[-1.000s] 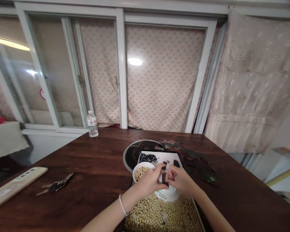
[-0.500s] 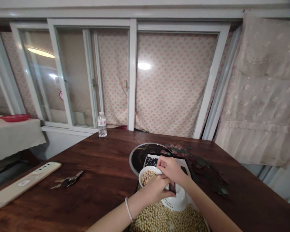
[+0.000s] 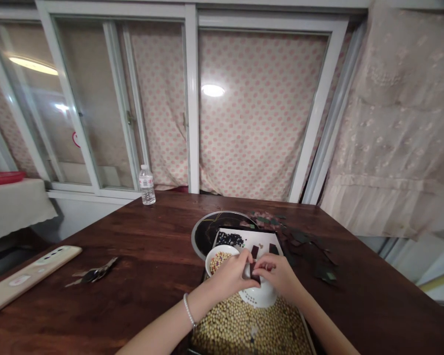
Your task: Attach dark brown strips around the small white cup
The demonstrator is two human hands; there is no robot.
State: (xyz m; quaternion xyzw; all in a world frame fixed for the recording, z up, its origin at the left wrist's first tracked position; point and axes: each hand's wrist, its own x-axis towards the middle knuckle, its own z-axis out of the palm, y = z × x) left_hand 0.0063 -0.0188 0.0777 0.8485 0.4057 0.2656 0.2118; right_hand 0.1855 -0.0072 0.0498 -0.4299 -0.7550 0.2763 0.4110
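Note:
My left hand (image 3: 231, 271), a beaded bracelet on its wrist, grips a small dark-brown rectangular piece (image 3: 255, 277) between thumb and fingers. The fingertips of my right hand (image 3: 279, 276) are pinched together against that piece; anything between them is too small to make out. Just beyond my left hand, a white bowl (image 3: 208, 261) holds small multicoloured beads (image 3: 217, 260). Under my hands is a white perforated dome (image 3: 258, 298), like an upturned strainer, resting among many yellowish beads (image 3: 240, 325). Black beads (image 3: 230, 239) and two dark strips, one maroon (image 3: 255, 250), lie on the white surface behind.
A round black tray (image 3: 203, 231) sits behind the bowl. Dark green and reddish scraps (image 3: 299, 236) spread to the right. Keys (image 3: 92, 275) and a long cream-coloured power strip (image 3: 33, 276) lie left on the wooden table (image 3: 151, 305). A water bottle (image 3: 147, 186) stands at the back.
My right hand has moved from the bowl's rim to the dark piece in my left hand. The view has shifted slightly, showing more of the strips on the white surface.

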